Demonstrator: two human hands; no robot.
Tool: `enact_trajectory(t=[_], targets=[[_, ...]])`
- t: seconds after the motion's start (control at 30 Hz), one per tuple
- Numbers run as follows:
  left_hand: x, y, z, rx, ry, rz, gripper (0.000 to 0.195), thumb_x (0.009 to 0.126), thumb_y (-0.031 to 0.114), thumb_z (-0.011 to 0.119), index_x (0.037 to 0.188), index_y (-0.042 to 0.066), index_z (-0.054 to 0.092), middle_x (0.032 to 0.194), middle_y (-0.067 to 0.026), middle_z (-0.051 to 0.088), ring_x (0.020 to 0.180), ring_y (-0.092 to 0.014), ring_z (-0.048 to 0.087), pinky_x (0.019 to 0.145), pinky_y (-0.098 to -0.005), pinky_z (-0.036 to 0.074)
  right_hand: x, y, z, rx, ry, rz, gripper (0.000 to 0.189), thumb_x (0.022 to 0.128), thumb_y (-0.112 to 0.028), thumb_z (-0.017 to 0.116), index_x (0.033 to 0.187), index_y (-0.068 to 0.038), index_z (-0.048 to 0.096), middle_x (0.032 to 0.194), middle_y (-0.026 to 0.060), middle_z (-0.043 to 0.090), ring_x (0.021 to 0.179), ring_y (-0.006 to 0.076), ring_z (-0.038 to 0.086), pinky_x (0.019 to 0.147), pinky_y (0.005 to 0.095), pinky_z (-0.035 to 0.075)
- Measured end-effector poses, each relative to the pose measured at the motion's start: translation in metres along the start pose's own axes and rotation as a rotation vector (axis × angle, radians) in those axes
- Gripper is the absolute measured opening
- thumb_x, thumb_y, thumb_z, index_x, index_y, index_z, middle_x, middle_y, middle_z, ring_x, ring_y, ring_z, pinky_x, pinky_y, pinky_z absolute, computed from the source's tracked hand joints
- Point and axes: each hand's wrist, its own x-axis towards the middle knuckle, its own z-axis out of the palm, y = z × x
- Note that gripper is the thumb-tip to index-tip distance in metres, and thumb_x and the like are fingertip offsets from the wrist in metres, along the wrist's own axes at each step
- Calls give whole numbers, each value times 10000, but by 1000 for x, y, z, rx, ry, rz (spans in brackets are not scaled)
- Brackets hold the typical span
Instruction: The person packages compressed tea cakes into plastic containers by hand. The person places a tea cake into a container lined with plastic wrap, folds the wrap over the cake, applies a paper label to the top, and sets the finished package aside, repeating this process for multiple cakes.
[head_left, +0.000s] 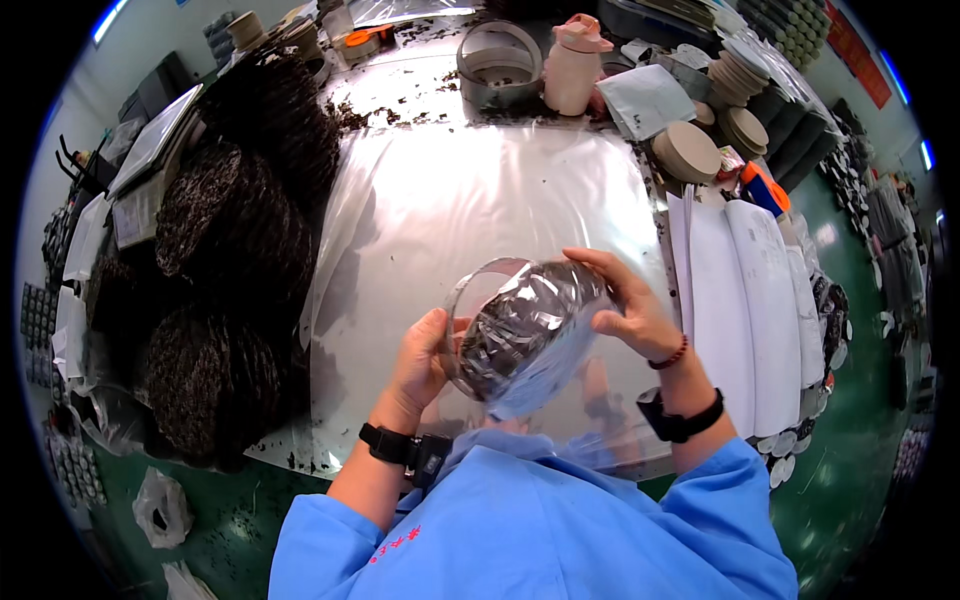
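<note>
A clear plastic package of dark, flaky sheets (517, 322), probably dried seaweed, is held tilted above the metal tabletop close to my body. A round, clear-walled ring (480, 289) surrounds its left end. My left hand (424, 360) grips the ring's left side, with the thumb on its rim and fingers reaching inside. At the package's right end, my right hand (630, 304) is curved around the wrap, fingers over the top and thumb on the near side. White paper or film (547, 367) hangs along the package's lower right side.
Clear film (487, 187) covers the tabletop. Tall stacks of dark sheets (232, 210) line the left. At the back stand a metal ring (500, 71) and a pink bottle (574, 67). Round discs (686, 152), a tape dispenser (765, 189) and white paper rolls (765, 315) lie right.
</note>
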Motion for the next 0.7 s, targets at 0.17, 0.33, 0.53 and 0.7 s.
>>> enact_trajectory(t=[0.17,0.33,0.53,0.7], targets=[[-9,12,-21,481,455,303,339,1028,243,503,1249,-11,544,1118,-140,633,1029,-200,625,872,-300,527,-70,-31,-83,-66,681,-73,431,994,-332,511,1310,-39,505,1128,93,610,995,187,605,868,329,486],[-44,12,47,1551,169,820,338,876,168,655,1179,34,593,1129,-138,624,1101,-299,585,970,-414,443,-117,-19,-76,-170,711,-81,306,1066,-291,377,1152,-66,565,1074,71,581,930,179,574,914,326,444],[-54,-32,51,1933,-363,443,449,794,200,724,1202,77,584,1047,-108,655,1024,-302,616,847,-405,505,-150,54,46,-865,-145,111,279,772,-278,793,966,-158,632,1005,18,562,987,211,517,868,394,406],[-69,-21,56,1922,-338,322,469,819,95,672,1268,85,538,949,-117,665,830,-314,647,639,-410,510,-139,71,41,-962,-200,14,186,813,-315,742,881,-183,630,897,9,588,923,196,562,796,354,421]])
